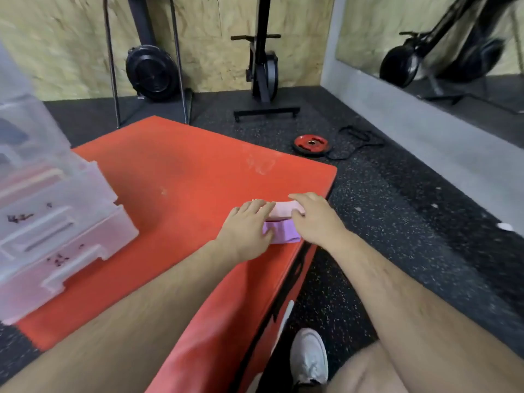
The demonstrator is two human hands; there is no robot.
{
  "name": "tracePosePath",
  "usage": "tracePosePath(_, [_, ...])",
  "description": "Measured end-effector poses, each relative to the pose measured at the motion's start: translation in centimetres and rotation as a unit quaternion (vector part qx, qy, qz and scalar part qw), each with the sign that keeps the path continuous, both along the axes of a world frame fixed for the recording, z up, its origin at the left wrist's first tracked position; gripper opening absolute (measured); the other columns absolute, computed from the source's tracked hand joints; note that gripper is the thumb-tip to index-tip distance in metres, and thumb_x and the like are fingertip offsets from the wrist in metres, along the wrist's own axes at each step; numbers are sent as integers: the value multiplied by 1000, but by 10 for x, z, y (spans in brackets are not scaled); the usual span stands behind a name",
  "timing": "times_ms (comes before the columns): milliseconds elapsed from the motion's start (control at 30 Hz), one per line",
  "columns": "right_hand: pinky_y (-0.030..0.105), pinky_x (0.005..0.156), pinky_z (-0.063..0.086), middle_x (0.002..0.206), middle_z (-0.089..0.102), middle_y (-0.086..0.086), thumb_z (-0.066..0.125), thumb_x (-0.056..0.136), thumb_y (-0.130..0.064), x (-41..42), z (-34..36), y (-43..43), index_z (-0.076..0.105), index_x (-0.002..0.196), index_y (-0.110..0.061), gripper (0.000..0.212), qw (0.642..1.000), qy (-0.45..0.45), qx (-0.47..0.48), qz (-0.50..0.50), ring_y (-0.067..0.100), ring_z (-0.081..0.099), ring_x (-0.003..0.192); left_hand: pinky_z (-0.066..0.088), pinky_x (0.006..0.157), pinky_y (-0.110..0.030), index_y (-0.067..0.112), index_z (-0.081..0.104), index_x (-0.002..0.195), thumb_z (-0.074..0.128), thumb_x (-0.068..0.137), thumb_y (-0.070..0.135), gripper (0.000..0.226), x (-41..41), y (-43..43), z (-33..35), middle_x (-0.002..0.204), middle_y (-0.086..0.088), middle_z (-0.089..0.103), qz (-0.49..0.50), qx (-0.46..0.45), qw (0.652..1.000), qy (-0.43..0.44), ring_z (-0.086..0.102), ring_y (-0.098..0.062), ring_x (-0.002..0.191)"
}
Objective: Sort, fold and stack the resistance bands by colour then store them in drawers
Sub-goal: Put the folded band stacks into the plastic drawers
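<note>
A folded pale pink band [283, 209] lies near the right edge of the red padded box [175, 180]. Just in front of it lies a folded purple band [283, 233]. My left hand [248, 226] rests palm down over the left ends of both bands. Over the right end of the pink band sits my right hand [314, 218], fingers curled on it. At the left stands a translucent plastic drawer unit [54, 222]; its lower drawers are pulled out a little and show pinkish contents.
A red weight plate [312, 143] and a black cord [360, 139] lie on the speckled rubber floor beyond the box. Exercise machines [262, 66] stand by the wooden wall. A mirror [442, 43] is at the right. My white shoe [309, 355] is beside the box.
</note>
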State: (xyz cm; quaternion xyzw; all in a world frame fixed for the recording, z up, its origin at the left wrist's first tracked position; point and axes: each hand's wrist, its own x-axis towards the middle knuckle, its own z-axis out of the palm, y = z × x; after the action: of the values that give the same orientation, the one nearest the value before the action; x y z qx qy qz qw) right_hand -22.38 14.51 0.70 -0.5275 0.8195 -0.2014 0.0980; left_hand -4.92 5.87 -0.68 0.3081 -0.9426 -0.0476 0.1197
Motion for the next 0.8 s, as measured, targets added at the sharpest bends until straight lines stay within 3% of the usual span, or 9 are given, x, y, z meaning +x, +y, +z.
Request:
tracePosePath(100, [42, 99, 47, 133, 53, 13, 43, 98, -32, -26, -9, -7, 56, 133, -20, 39, 991, -69, 6, -111, 35, 52, 120, 32, 106, -37, 24, 41, 146, 38, 88, 47, 62, -25, -5, -8, 148, 5, 44, -9, 18, 999, -27, 38, -24, 138])
tracePosePath(200, [36, 81, 50, 118, 63, 14, 45, 97, -35, -36, -17, -18, 60, 117, -12, 34, 980, -115, 14, -162, 34, 61, 102, 31, 99, -35, 27, 46, 141, 30, 85, 55, 65, -37, -9, -11, 146, 9, 45, -22, 34, 998, -44, 40, -18, 135])
tracePosePath(300, [32, 72, 47, 113, 66, 14, 54, 91, -31, -37, -25, -32, 61, 113, -7, 33, 974, -147, 25, -173, 32, 63, 97, 32, 95, -33, 30, 48, 138, 47, 94, 47, 47, -41, -16, -19, 142, 11, 47, -31, 49, 997, -55, 40, -16, 131])
tracePosePath(433, [28, 52, 34, 90, 62, 7, 62, 77, -23, -35, -22, -44, 61, 101, -7, 28, 946, -246, 28, -208, 27, 59, 78, 39, 91, -35, 23, 56, 126, 49, 95, 47, 40, -40, -22, -22, 131, 6, 53, -19, 36, 998, -39, 46, -21, 123])
tracePosePath(533, [28, 51, 32, 84, 60, 5, 58, 70, -25, -30, -16, -47, 59, 90, -14, 23, 954, -239, 27, -179, 26, 56, 74, 44, 91, -40, 23, 55, 123, 48, 93, 49, 40, -38, -26, -20, 123, 3, 53, -2, 70, 997, -38, 48, -23, 118])
tracePosePath(600, [30, 52, 35, 85, 63, 4, 55, 74, -22, -23, -8, -49, 58, 85, -16, 13, 969, -205, -7, -138, 28, 58, 76, 46, 91, -42, 21, 53, 129, 48, 88, 46, 49, -36, -30, -14, 121, -1, 52, 7, 109, 994, 7, 51, -28, 115])
tracePosePath(700, [32, 59, 42, 88, 65, -2, 52, 82, -12, -9, 14, -51, 61, 88, -21, 14, 978, -183, -90, -49, 22, 60, 79, 42, 103, -43, 16, 40, 144, 62, 86, 34, 65, -31, -43, 3, 140, -6, 44, 25, 145, 980, 132, 45, -28, 130])
tracePosePath(800, [21, 64, 39, 94, 65, -4, 53, 80, -5, 6, 36, -53, 64, 91, -21, 22, 971, -160, -172, 37, 14, 56, 83, 37, 109, -38, 18, 32, 151, 68, 82, 33, 79, -17, -57, 30, 148, -4, 43, 48, 189, 961, 198, 41, -20, 135])
